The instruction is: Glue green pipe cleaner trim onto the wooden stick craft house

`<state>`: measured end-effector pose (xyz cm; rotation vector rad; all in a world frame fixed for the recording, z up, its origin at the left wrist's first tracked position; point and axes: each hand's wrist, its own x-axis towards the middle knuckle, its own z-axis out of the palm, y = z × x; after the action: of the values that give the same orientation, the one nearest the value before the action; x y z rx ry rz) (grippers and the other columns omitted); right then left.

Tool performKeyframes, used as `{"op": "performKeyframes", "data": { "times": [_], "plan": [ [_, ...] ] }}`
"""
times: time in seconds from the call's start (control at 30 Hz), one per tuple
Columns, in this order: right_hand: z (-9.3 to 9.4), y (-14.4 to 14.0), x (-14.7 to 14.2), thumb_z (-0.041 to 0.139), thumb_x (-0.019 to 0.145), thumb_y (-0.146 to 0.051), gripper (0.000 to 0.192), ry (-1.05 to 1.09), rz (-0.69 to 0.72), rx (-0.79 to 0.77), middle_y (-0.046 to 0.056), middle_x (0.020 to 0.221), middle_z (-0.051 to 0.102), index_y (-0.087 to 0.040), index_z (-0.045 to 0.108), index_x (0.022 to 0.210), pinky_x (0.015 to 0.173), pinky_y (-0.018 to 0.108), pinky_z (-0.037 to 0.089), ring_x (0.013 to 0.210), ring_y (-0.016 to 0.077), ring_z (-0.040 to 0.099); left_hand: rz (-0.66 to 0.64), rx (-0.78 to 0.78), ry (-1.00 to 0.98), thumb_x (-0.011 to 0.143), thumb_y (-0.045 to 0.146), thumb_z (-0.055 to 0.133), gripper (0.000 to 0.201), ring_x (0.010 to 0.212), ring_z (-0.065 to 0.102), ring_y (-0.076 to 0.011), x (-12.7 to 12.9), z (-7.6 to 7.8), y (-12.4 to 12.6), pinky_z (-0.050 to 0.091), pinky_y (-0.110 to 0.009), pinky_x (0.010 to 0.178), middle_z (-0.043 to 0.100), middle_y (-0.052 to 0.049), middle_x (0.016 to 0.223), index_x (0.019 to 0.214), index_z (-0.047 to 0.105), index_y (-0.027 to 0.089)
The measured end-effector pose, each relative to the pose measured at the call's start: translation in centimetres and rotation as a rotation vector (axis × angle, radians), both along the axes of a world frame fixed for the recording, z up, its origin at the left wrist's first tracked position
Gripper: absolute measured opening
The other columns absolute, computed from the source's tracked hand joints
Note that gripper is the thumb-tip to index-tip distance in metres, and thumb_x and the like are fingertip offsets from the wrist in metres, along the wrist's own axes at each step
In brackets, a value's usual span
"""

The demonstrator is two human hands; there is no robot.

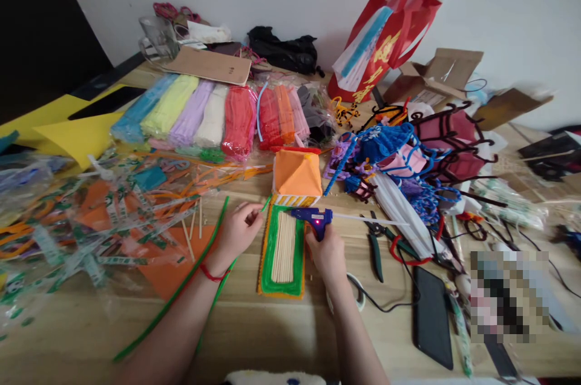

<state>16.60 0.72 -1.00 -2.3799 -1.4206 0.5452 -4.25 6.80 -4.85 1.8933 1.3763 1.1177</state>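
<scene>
My right hand [327,250] is closed around a blue hot glue gun [318,218] with a lit red light and a long pale glue stick out of its back. The gun's nozzle points left, over the upper part of a green-bordered panel [299,264] with wooden sticks [284,246] laid side by side in its middle. My left hand [242,227] pinches the end of a green pipe cleaner [267,202] at the panel's upper left corner. Beyond the panel stands a small house-like model with an orange roof [297,173]. Another green pipe cleaner [181,288] lies beside my left forearm.
Plastic wrappers and scraps [104,227] cover the left side. Bundles of coloured pipe cleaners [181,109] lie at the back, near a red bag [385,40]. To the right are pliers [376,252], a tape roll [361,297], a black phone [431,318] and pipe-cleaner lanterns [454,137].
</scene>
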Motion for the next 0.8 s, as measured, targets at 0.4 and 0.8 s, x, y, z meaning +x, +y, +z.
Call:
{"op": "performKeyframes", "data": {
  "times": [0.4, 0.8],
  "plan": [
    [0.5, -0.1, 0.8, 0.052, 0.080, -0.034, 0.018, -0.026, -0.016, -0.018, 0.006, 0.065, 0.060, -0.016, 0.055, 0.081, 0.050, 0.025, 0.030, 0.059, 0.0196, 0.055, -0.006, -0.026, 0.022, 0.080, 0.019, 0.054, 0.018, 0.060, 0.053, -0.0104, 0.0, 0.3, -0.1, 0.043, -0.023, 0.056, 0.057, -0.001, 0.075, 0.095, 0.064, 0.018],
    [0.2, -0.9, 1.8, 0.052, 0.076, -0.031, 0.015, -0.078, -0.051, 0.008, 0.003, 0.061, 0.059, -0.018, 0.057, 0.081, 0.050, 0.025, 0.030, 0.056, 0.0184, 0.053, -0.022, -0.016, 0.022, 0.079, 0.019, 0.054, 0.015, 0.062, 0.053, -0.0120, 0.1, 1.1, -0.2, 0.042, -0.023, 0.056, 0.057, 0.000, 0.071, 0.091, 0.064, 0.019]
  ]
}}
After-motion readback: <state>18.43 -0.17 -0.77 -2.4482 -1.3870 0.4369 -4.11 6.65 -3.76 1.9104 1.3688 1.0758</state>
